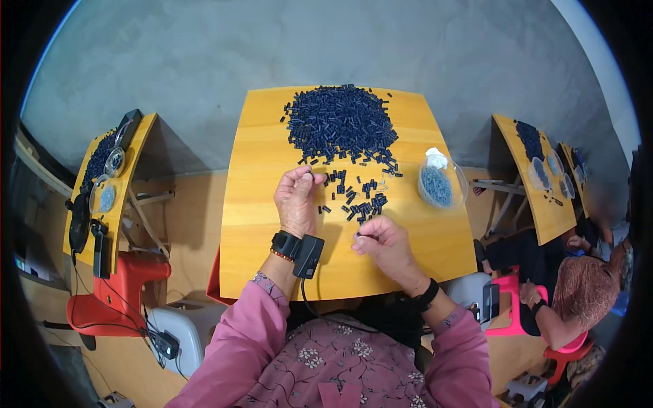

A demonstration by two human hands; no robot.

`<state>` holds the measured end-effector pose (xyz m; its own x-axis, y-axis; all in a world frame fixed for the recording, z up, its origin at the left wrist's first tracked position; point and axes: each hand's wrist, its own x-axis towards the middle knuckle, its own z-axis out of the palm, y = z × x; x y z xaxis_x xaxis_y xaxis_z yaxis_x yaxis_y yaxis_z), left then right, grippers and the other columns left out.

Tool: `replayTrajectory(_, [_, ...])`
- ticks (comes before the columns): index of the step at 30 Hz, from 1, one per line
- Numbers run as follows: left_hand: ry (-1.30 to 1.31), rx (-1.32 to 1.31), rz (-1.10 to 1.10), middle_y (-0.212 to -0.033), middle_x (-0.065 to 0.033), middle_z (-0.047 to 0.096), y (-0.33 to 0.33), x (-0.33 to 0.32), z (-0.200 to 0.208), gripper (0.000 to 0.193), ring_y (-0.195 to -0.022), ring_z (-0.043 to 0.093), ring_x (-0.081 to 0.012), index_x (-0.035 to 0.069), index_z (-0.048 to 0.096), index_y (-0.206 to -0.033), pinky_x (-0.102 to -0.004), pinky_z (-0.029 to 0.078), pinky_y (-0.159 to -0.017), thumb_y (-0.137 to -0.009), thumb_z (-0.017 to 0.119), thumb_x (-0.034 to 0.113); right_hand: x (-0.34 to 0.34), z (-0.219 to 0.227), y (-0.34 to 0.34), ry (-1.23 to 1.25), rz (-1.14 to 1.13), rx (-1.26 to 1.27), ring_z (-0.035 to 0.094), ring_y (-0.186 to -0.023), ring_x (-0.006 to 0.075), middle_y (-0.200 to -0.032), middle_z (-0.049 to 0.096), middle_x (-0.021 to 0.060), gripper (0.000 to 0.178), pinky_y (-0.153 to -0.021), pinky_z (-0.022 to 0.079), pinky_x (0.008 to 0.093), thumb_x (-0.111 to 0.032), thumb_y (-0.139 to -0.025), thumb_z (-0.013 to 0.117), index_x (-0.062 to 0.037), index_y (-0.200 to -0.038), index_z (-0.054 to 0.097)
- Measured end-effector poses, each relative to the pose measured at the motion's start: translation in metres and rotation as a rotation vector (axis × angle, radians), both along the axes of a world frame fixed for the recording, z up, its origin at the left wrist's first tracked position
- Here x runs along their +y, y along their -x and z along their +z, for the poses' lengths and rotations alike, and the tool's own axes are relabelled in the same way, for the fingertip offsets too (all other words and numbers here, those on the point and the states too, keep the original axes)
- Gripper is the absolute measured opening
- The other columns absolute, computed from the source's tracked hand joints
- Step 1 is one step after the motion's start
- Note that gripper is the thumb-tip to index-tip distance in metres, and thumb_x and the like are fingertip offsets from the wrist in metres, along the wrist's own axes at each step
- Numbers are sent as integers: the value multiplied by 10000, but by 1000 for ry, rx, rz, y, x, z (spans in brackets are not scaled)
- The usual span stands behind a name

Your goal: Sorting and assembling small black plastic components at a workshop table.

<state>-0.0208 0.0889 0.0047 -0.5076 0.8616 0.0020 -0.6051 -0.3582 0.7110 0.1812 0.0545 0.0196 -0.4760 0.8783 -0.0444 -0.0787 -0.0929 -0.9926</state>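
Both of my hands are over the yellow wooden table [262, 143]. My left hand [296, 197] is closed in a pinch, a small dark cylindrical piece [311, 175] showing at its fingertips. Nearer to me, my right hand [389, 250] also pinches; something tiny and dark is at the fingertips, too small to name. Between and beyond the hands lies a loose scatter of small dark cylindrical pieces [367, 207]. A large heap of the same pieces [340, 122] covers the far middle of the table.
At the right edge stands a clear round tub [462, 190] of small bluish pieces [435, 185], with a crumpled white thing [436, 158] at its rim. Side tables hold similar heaps and tubs. A red stool [129, 292] is at left; another person [578, 296] sits at right.
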Motion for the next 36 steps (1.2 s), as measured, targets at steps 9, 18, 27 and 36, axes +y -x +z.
replayTrajectory(9, [115,225,-56,-862,-65,656,21,-29,1,152,-734,614,-111,-22,610,-1081,-223,523,-722,-938,569,8,-2,15,5,-21,-25,-35,630,-841,89,-957,670,54,164,-752,529,238,3,-910,597,33,-1064,643])
replayTrajectory(18, [-7,103,-106,-884,-68,652,13,-32,-15,106,-781,628,-132,-1,590,-1050,-267,538,-768,-951,561,21,-2,7,15,-78,-66,-127,571,-785,60,-920,651,8,157,-700,488,218,-34,-901,624,1,-1050,658])
replayTrajectory(27, [-47,-170,-130,-911,-95,638,-29,-8,-19,110,-809,631,-179,1,563,-1064,-317,554,-819,-957,552,27,-4,9,11,-47,-72,-80,578,-768,58,-904,647,5,163,-658,490,216,-38,-902,630,-15,-1061,655])
replayTrajectory(36, [43,195,-178,-903,-58,637,-11,-34,1,95,-790,591,-121,20,606,-1033,-260,499,-769,-951,562,38,7,31,12,-11,-106,-26,634,-776,112,-924,672,60,189,-710,525,245,-18,-908,612,27,-1086,659])
